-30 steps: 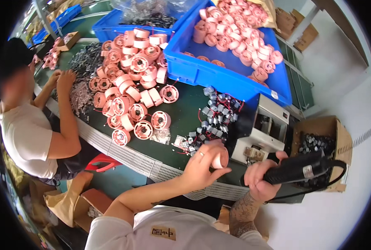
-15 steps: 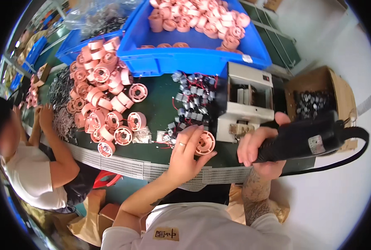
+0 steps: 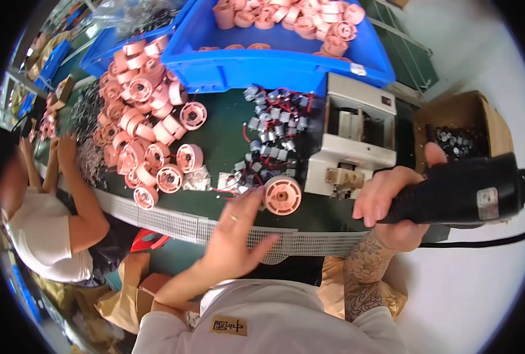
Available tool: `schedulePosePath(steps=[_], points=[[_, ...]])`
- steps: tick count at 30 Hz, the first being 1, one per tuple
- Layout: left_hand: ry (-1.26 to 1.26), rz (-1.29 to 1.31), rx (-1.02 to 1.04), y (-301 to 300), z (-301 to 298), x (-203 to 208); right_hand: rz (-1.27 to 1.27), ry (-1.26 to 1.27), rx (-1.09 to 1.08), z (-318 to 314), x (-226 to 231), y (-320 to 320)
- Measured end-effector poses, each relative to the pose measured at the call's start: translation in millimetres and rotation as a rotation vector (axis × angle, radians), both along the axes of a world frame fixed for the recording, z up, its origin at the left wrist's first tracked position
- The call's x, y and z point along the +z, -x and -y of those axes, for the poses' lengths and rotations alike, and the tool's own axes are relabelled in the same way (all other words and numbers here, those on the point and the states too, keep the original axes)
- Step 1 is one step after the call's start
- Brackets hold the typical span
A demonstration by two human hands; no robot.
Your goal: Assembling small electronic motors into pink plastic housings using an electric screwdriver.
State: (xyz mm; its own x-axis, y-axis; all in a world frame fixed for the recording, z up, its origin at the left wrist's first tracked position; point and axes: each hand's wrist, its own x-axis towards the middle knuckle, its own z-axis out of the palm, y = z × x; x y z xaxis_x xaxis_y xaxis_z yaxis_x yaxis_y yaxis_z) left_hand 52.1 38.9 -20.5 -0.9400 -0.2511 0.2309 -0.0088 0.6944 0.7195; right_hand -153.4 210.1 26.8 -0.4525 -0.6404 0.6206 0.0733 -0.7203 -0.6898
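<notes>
A: So compared with half a second ago, the left hand (image 3: 231,242) has come off the round pink part (image 3: 282,196) and slid back to the left. It was curled right around it in the earlier frame.

B: Yep. Where's the part now, and is that hand gripping anything?

A: Part's on the worktop (image 3: 221,118) near the front edge, slotted face up, with the heap of little silver motors (image 3: 271,121) right behind it. Left hand is spread, thumb well out from the fingers, nothing in it. Fingertips are just beside the rim, can't tell if they're actually touching.

B: And the right hand (image 3: 389,192)?

A: Closed around the handle of a chunky black power tool (image 3: 463,192), off to the right of the part and in front of the white machine (image 3: 357,147). Can't make out the working end, the fingers cover it.

B: Which step would you call this?

A: My guess: placing the part, just before the tool gets used on it. If so, the next move calls for steadying the rim with the left hand and lining the tool up over the hub.
</notes>
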Motion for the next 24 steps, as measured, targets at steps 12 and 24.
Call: schedulePosePath(steps=[12,24], points=[[0.355,0.042,-0.145,46.7,102.8,-17.8,-0.146,-0.144,-0.472,5.4,12.1,-25.1],[0.364,-0.078,-0.405,66.6,121.1,-24.5,-0.136,-0.153,-0.422,19.2,8.1,-34.1]])
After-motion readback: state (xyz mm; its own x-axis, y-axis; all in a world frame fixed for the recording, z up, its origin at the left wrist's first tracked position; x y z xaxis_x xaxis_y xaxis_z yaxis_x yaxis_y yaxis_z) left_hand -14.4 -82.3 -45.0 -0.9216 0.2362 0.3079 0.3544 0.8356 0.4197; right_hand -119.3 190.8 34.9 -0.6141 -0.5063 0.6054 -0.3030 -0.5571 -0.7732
